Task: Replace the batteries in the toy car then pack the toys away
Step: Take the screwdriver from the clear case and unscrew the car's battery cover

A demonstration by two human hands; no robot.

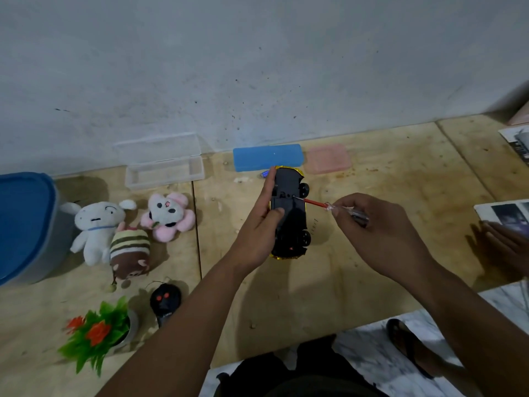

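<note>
Toy car [290, 216] flipped underside-up, mid-surface of the wooden table [372, 253], nearer the wall edge. Left hand [262, 224] grips it from the left side, thumb across the black underside. Right hand [380, 227] pinches a screwdriver [335, 207], red shaft tip touching the car's underside near the battery-cover area. Blue case [267, 157] and pink case [330, 159] lie shut along the wall edge just behind the car; a small battery [264, 174] shows beside the left fingertips. Clear case [164, 167] sits open further left. Three plush toys [126, 227], remote [165, 302] and fake plant [100, 330] toward the left edge, beside a blue-lidded bin [25, 224].
</note>
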